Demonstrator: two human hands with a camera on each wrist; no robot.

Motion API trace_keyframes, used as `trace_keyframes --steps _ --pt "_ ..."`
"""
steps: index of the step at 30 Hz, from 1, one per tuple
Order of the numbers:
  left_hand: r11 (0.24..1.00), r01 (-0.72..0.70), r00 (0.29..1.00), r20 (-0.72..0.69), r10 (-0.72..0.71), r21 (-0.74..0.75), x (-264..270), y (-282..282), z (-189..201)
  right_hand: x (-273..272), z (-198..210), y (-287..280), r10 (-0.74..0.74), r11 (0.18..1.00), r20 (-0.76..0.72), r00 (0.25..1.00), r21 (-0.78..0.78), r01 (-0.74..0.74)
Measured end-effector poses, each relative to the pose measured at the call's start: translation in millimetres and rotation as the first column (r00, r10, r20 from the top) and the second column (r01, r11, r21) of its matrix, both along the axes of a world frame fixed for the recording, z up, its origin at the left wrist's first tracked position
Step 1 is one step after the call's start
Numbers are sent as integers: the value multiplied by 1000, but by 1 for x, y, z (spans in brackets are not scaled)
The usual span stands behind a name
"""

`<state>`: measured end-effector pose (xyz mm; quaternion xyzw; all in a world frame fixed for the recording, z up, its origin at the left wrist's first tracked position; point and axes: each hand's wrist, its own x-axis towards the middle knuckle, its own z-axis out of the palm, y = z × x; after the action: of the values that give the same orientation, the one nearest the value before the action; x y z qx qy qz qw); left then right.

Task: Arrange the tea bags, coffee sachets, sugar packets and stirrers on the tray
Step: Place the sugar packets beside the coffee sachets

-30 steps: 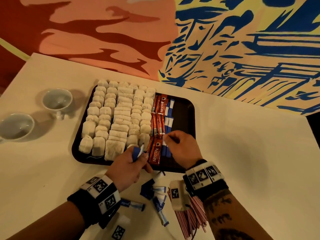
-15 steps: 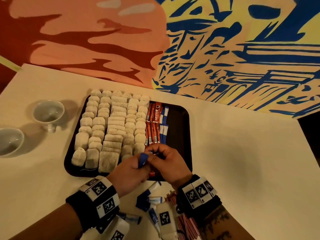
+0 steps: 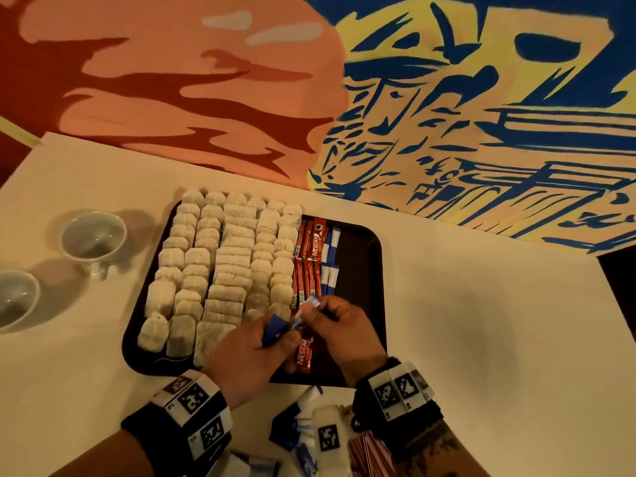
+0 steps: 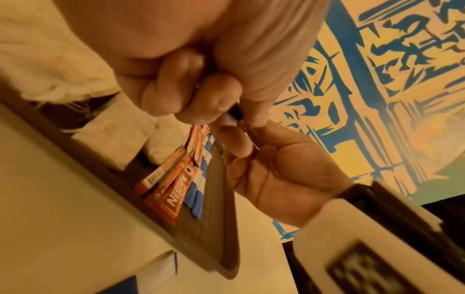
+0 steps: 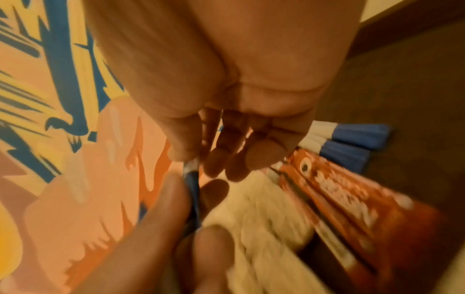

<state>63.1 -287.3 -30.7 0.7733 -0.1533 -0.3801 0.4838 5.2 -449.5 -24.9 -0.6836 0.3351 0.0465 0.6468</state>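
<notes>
Honestly, with the tea bags (image 3: 220, 270) filling the tray's (image 3: 370, 256) left, the left hand (image 3: 247, 356) pinches a blue sugar packet (image 3: 275, 330) that the right hand (image 3: 344, 333) also pinches; I'd hand off one at a time, laying it beside the sugar row (image 3: 329, 256).

Both hands' fingers (image 4: 216, 99) pinch a blue packet (image 4: 232, 117) above the tray's (image 4: 219, 179) coffee sachets (image 4: 176, 191)
</notes>
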Motion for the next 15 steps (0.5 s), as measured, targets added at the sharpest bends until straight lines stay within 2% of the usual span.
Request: trace_keyframes --steps 1,3,5,7,11,15 --pt "1000 -8 1000 -25 8 -9 2 3 -1 7 3 -10 -43 999 -14 999 -8 43" --pt "998 -60 997 -44 60 0 7 10 -3 26 1 -37 -108 984 -55 993 -149 99" --pt "993 -118 991 -58 118 4 12 15 -5 49 -11 -68 -74 934 -140 987 -356 20" --pt "987 -161 982 -97 160 -7 15 18 -5 74 -26 -92 -15 865 -238 971 -490 -107" --pt "985 -171 977 -129 172 22 18 25 -11 115 -41 -111 73 752 -403 912 -578 -316" --pt "979 -196 965 -168 202 49 20 31 -14 136 -46 -117 86 706 -473 877 -592 -389"
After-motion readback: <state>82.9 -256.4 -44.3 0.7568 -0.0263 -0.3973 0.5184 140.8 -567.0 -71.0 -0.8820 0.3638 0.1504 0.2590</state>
